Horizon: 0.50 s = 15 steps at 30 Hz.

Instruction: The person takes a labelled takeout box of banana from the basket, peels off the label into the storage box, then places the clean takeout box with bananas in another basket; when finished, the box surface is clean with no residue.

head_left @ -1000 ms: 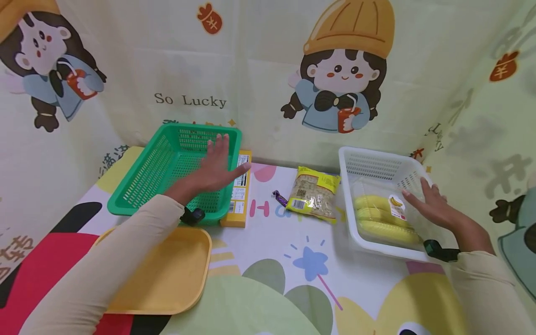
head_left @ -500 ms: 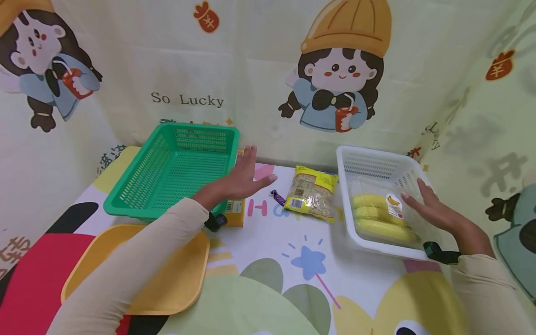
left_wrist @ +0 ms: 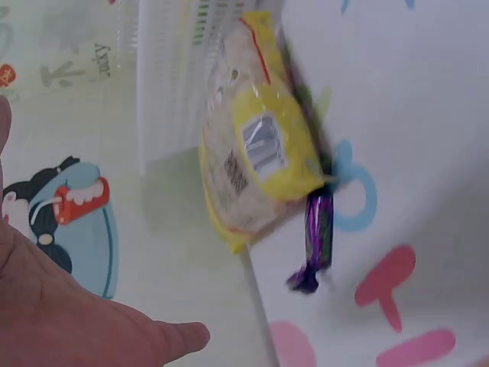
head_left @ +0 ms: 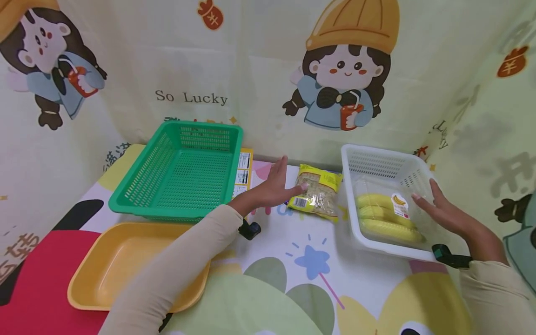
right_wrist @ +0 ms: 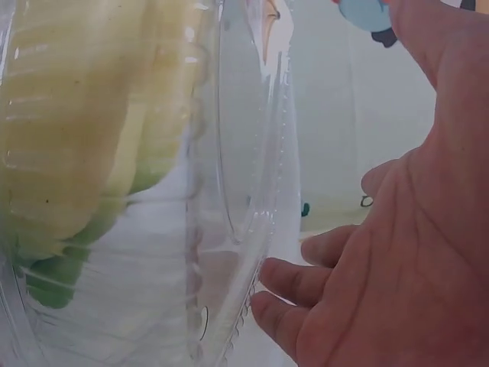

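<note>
Bag [head_left: 320, 191] with yellow ends and a clear panel showing pale contents lies on the printed desk [head_left: 272, 246], its barcode end nearest the person; it serves as the landmark here. Just left of the bag is the left hand [head_left: 273, 186], fingers extended and thumb spread toward it, holding nothing. In the head view the thumb overlaps the bag's left edge, but the left wrist view shows the hand apart from it. A purple-wrapped candy [left_wrist: 318, 237] lies at the bag's corner by the barcode; whether the two touch is hard to tell.

Just right of the bag stands a white basket [head_left: 370, 163], with a clear pack of yellow bananas [head_left: 377, 213] inside. Farther right of the bag, at the basket's far side, is the right hand [head_left: 454, 217], its fingers loosely extended and gripping nothing; the fingertips are right by the pack's clear edge, and contact cannot be made out.

Well left of the bag sits a green basket [head_left: 190, 174], and between the two a yellow-orange box [head_left: 243, 174] shows past the green rim. Nearer the person than the bag, and well to its left, is an orange tray [head_left: 121, 260], partly covered by the left sleeve [head_left: 176, 265].
</note>
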Tool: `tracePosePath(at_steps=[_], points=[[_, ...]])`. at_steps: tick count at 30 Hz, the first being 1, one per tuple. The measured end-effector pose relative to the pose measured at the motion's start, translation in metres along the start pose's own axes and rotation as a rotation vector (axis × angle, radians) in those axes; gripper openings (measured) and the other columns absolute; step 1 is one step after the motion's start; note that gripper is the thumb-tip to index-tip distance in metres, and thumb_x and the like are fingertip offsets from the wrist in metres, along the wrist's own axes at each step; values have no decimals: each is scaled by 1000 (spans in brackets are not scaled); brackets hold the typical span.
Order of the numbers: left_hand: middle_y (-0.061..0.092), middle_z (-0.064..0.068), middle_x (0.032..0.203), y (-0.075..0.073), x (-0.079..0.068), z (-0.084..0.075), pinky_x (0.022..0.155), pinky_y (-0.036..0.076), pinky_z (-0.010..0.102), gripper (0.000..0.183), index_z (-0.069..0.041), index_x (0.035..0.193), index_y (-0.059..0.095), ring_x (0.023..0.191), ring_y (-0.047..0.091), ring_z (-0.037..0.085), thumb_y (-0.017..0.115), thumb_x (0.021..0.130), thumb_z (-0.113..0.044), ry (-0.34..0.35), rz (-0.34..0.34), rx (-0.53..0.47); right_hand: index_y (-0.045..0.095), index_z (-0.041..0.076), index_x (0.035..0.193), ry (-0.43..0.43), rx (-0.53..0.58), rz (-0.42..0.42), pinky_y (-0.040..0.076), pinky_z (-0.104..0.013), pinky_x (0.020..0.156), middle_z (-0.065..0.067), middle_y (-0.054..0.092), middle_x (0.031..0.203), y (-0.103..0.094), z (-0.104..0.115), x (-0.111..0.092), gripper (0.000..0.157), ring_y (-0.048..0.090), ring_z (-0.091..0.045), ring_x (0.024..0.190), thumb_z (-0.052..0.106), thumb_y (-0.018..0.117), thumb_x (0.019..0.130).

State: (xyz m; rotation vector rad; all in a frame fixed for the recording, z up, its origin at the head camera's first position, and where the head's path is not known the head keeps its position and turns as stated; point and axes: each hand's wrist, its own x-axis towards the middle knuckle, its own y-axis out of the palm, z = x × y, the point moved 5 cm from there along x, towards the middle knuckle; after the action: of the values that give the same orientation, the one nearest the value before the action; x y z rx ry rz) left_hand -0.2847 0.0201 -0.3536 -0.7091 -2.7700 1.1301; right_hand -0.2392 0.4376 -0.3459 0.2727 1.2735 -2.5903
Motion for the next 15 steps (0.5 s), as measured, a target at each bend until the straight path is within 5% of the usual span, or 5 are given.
tracePosePath(at_steps=[5, 10, 15], points=[[-18, 0, 161, 18, 1, -6, 116, 7, 46, 108, -18, 154, -19, 145, -16, 19, 53, 88, -66, 38, 18, -101, -40, 11, 141, 13, -6, 7, 14, -82, 89, -42, -24, 144, -2, 1, -2, 86, -1, -70, 127, 50, 27, 103], [-14, 0, 162, 38, 4, -12, 116, 11, 48, 107, -18, 155, -14, 146, -11, 19, 56, 88, -64, 55, 8, -167, -40, 6, 140, -4, 3, 14, 8, -81, 92, -35, -35, 144, -4, 5, -4, 86, -9, -67, 128, 47, 26, 104], [1, 4, 162, 56, 5, -23, 112, 28, 44, 105, -19, 156, -6, 143, 16, 22, 64, 87, -56, 123, 12, -238, -36, 2, 141, 8, 15, 28, 1, -80, 93, -36, -34, 142, -4, 0, -6, 83, -22, -61, 129, 46, 24, 104]])
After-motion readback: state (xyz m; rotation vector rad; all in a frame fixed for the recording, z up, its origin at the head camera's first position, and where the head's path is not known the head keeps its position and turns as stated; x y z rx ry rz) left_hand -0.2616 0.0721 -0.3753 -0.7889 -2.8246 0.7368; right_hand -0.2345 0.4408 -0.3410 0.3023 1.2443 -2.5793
